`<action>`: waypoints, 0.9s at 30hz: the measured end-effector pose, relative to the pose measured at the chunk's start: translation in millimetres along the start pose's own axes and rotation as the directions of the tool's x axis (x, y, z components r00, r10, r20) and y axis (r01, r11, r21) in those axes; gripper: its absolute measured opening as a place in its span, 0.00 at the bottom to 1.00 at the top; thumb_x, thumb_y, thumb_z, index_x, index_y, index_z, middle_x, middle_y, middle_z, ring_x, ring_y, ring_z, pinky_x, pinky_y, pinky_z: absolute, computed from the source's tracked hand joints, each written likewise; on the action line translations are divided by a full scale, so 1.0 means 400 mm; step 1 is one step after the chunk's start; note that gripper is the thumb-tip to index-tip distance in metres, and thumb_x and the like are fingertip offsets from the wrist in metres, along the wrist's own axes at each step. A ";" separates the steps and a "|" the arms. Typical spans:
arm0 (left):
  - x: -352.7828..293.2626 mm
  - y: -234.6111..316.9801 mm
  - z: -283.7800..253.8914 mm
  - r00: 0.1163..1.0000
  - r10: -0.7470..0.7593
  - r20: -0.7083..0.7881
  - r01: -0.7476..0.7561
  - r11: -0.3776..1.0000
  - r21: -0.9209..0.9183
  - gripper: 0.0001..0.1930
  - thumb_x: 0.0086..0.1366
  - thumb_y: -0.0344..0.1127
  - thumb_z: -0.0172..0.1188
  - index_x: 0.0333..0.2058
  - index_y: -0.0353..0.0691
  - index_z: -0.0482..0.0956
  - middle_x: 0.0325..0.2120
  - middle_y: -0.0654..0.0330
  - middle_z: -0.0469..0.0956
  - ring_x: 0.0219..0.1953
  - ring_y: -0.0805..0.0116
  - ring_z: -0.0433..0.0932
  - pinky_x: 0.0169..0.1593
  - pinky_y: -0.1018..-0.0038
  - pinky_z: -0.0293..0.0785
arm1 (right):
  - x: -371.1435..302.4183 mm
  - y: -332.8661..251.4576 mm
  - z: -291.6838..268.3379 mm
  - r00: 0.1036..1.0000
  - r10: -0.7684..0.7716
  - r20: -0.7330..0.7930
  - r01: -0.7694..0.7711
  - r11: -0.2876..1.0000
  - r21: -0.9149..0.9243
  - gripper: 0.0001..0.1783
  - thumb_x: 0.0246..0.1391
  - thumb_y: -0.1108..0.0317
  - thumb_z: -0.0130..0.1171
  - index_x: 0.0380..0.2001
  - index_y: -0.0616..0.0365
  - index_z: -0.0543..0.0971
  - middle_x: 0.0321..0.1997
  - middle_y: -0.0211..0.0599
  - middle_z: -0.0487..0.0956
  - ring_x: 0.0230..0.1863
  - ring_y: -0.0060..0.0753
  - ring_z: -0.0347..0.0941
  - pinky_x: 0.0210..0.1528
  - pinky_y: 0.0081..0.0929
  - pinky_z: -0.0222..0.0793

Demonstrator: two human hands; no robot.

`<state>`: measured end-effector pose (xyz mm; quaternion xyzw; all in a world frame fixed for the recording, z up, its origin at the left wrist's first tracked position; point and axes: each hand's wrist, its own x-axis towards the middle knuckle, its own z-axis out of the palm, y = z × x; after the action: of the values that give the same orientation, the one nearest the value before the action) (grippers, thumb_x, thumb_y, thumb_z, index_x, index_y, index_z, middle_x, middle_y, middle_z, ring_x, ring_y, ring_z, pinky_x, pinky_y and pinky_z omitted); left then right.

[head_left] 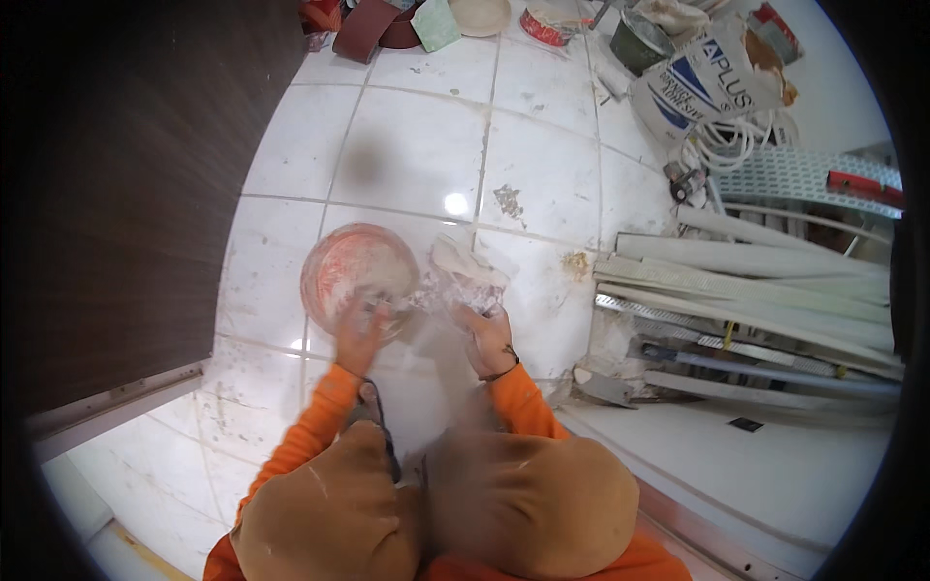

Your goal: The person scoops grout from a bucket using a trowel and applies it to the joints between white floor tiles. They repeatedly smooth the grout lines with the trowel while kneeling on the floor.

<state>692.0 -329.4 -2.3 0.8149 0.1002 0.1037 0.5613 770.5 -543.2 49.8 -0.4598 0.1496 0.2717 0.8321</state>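
Observation:
On the tiled floor in front of me sits a round red tub (312, 281), its inside coated with pale powder or paste. My left hand (358, 334) reaches over the tub's near rim, and its fingers are smeared by motion. Beside the tub, a crumpled bag (465, 266) with whitish powder about its mouth is gripped at its near right side by my right hand (487, 339), which wears a dark wristband. Whitish powder shows between the bag and the tub, and a pale haze hangs over my knees.
Long white and metal strips (746, 261) lie stacked at the right, with a scraper blade (605, 387) near them. A large printed sack (707, 82), a dark bucket (639, 44) and coiled white cable (736, 140) stand far right. A dark panel (145, 194) rises at the left.

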 end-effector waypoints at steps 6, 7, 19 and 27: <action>-0.031 0.051 0.061 0.918 -0.381 0.106 0.353 0.668 -0.656 0.19 0.74 0.41 0.52 0.56 0.32 0.72 0.48 0.62 0.76 0.50 0.75 0.72 0.54 0.75 0.68 | 0.058 0.073 0.023 0.972 0.000 0.235 0.150 0.770 -0.620 0.18 0.58 0.64 0.63 0.48 0.61 0.76 0.43 0.41 0.81 0.37 0.39 0.80 0.37 0.41 0.76; -0.007 0.070 0.054 0.896 -0.434 0.093 0.363 0.596 -0.716 0.19 0.74 0.42 0.52 0.55 0.33 0.73 0.46 0.63 0.77 0.48 0.77 0.72 0.52 0.77 0.69 | 0.068 0.047 0.003 0.949 -0.111 0.296 0.302 0.592 -0.747 0.18 0.57 0.62 0.63 0.48 0.59 0.77 0.43 0.41 0.80 0.37 0.41 0.79 0.36 0.41 0.75; 0.047 -0.005 -0.195 0.908 -0.306 -0.286 0.138 0.863 -0.485 0.13 0.71 0.36 0.58 0.49 0.35 0.74 0.41 0.61 0.79 0.40 0.76 0.78 0.41 0.77 0.77 | 0.110 0.063 0.075 0.856 0.019 0.516 0.488 -0.359 -0.796 0.13 0.55 0.66 0.56 0.44 0.49 0.80 0.41 0.42 0.76 0.36 0.48 0.76 0.37 0.46 0.73; 0.042 0.035 -0.224 0.890 -0.405 -0.212 0.187 0.746 -0.640 0.19 0.72 0.33 0.54 0.58 0.34 0.66 0.49 0.56 0.77 0.48 0.68 0.79 0.48 0.70 0.79 | -0.027 -0.034 0.008 0.802 -0.280 0.528 0.569 0.091 -0.817 0.12 0.53 0.65 0.60 0.42 0.49 0.82 0.37 0.38 0.75 0.31 0.47 0.76 0.32 0.42 0.72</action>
<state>683.7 -249.6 42.8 0.5360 0.2863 0.1762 0.7744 769.6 -549.9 66.2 -0.8523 -0.2891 0.1014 0.4240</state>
